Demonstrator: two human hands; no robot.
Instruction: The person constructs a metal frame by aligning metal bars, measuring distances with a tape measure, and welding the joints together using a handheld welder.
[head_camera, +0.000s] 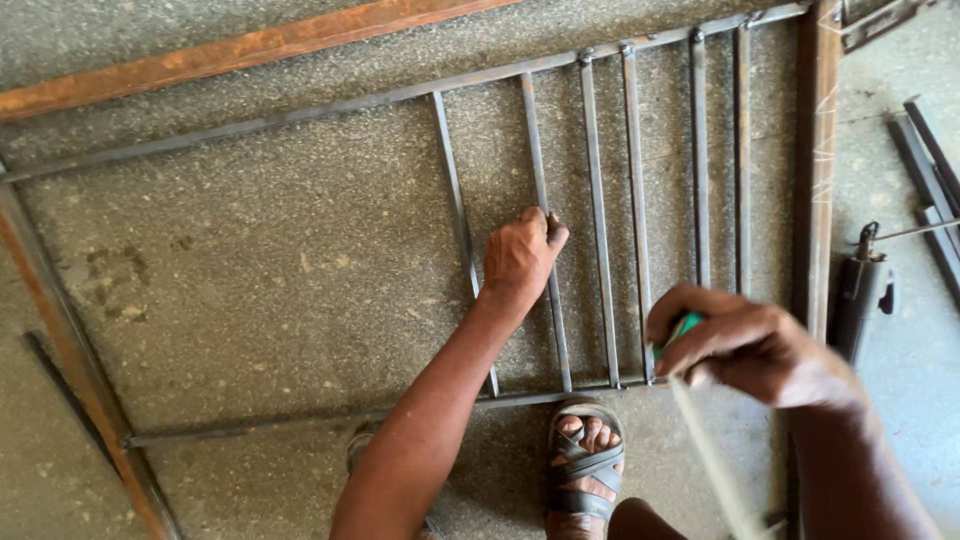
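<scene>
Pinching one thin grey steel upright bar (548, 290) between fingers (556, 234) and palm, our left hand (517, 258) steadies it about midway along its length. Our right hand (752, 345) has its fingers curled tight around a small green-bodied tool (686, 326), from which a pale strip (712, 460) trails toward us. The bar belongs to a flat grille of welded steel rods (420, 95) lying on the rough concrete floor (250, 260), beside our sandalled foot (585, 465). We judge it rigid, heavy, rust-rough; grip bars near welds.
</scene>
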